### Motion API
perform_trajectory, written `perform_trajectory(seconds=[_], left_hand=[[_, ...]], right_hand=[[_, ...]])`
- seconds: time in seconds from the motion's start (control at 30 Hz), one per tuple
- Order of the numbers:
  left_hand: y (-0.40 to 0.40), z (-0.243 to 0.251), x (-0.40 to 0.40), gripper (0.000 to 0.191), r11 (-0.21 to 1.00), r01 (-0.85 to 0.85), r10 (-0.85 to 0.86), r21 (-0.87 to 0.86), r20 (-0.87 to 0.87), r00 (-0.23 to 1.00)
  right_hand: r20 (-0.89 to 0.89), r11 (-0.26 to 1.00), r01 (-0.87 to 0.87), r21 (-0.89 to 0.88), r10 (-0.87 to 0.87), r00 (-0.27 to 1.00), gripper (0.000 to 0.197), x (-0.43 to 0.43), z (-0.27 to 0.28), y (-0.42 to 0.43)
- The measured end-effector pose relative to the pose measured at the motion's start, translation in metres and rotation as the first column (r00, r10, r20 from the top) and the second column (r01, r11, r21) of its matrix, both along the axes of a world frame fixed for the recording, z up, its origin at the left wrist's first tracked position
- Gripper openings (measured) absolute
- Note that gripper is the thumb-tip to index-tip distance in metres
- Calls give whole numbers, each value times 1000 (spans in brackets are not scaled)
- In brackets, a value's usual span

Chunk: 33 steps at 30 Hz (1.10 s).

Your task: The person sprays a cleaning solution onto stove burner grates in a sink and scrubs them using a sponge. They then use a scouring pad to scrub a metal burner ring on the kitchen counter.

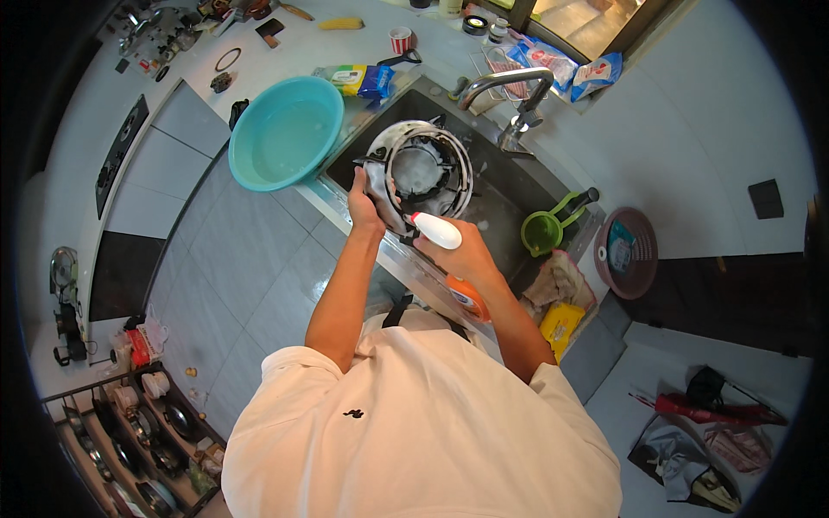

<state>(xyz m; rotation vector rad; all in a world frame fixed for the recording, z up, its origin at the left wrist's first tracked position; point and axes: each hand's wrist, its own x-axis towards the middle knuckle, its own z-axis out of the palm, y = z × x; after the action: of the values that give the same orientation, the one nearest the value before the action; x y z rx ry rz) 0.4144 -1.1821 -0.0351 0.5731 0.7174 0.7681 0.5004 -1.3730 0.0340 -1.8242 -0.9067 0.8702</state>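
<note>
My left hand [364, 210] grips the near left side of a round metal gas-stove ring [382, 184], which has black prongs and a shiny curved wall. The ring is tilted over the dark sink [502, 184], and white foam shows on and inside it. In my right hand [467, 252] is a spray bottle [467, 299] with an orange body and a white trigger head. Its red nozzle points left at the lower edge of the ring. The fingers on the trigger are partly hidden by the spray head.
A turquoise basin [288, 133] of cloudy water stands left of the sink. Above the sink arches a chrome faucet [511, 81]. A green ladle-like scoop [543, 233] rests at the right, near a cloth [550, 285] and a yellow packet [562, 327]. Farther right is a brown plastic basket [638, 252].
</note>
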Motion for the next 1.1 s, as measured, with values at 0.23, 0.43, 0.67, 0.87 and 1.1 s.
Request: perform_trajectory(seconds=[0.23,0.43,0.67,0.87,1.1], left_hand=[[-1,-17,13,47,998,-70,70,3,0,998],[-17,3,13,47,988,-27,31,151,-26,999],[-21,5,19,38,952,242,-230,189,-81,970],[-34,8,37,35,617,622,-406,482,-483,776],[-28,13,21,45,240,801,-238,549,-766,597]], right_hand=[[5,978,112,178,-115,993,34,7,0,14],[-86,990,133,48,-129,988,33,13,-2,5],[-275,915,365,169,-312,909,21,27,7,-1],[52,899,388,203,-405,913,23,39,-20,-33],[312,877,396,271,-470,826,18,30,-9,-37]])
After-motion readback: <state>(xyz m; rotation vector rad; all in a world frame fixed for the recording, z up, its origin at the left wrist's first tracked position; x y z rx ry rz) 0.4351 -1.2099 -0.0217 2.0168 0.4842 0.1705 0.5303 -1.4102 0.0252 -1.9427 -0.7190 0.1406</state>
